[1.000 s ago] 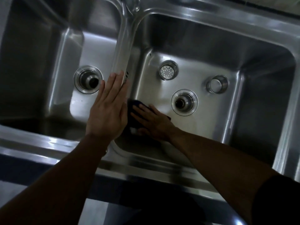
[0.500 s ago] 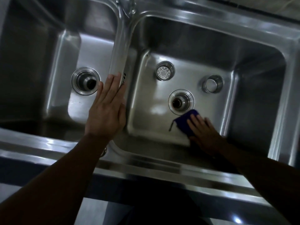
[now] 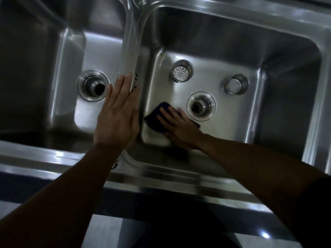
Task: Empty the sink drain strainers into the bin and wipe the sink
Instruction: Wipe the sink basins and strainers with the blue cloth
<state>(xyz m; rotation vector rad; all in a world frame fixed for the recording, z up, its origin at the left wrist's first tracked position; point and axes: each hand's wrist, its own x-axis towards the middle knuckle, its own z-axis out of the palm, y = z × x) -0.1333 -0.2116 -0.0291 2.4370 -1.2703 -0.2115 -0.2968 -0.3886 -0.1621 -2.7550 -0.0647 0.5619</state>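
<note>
A steel double sink (image 3: 232, 29) fills the view. My right hand (image 3: 179, 129) presses a dark blue cloth (image 3: 157, 117) flat on the floor of the right basin, just left of its open drain (image 3: 201, 106). My left hand (image 3: 118, 119) lies flat, fingers together, on the divider (image 3: 130, 51) between the basins and holds nothing. Two loose strainers stand on the right basin floor: a perforated strainer (image 3: 181, 71) behind the drain and a second strainer (image 3: 236, 84) to its right. The left basin's drain (image 3: 92, 87) is open too.
The sink's front rim (image 3: 53, 158) runs across the lower part of the view, with a dark cabinet front below it. A faucet base (image 3: 136, 0) shows at the top above the divider.
My right hand swept the cloth from the basin's left side to the right of the drain and now back to the left. My left hand stayed on the divider.
</note>
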